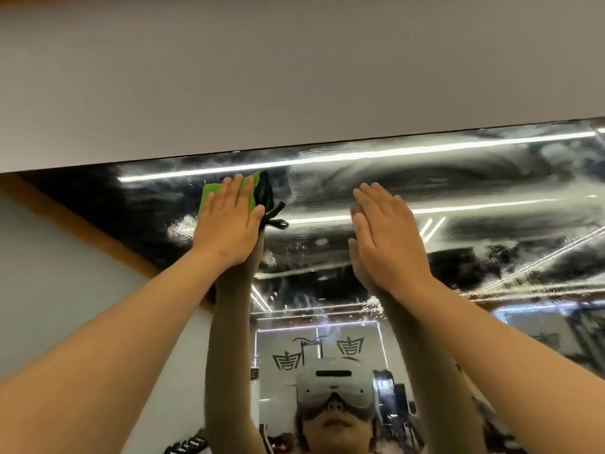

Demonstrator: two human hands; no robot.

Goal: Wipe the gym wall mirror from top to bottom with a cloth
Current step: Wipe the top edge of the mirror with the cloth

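Observation:
The wall mirror (458,191) fills the middle and right of the head view, its top edge running under a grey wall. Hazy white smears and wet streaks cover its upper part. My left hand (229,221) presses a green cloth (209,194) flat against the glass just below the top edge, fingers straight. The cloth's dark edge and loop stick out to the right of my palm. My right hand (389,231) lies flat on the bare glass to the right, fingers straight, holding nothing. Both arms reach upward.
The grey wall (294,77) sits above the mirror. A pale wall with a brown trim strip (98,224) borders the mirror on the left. The reflection shows my arms, a headset, ceiling light strips and gym equipment low down.

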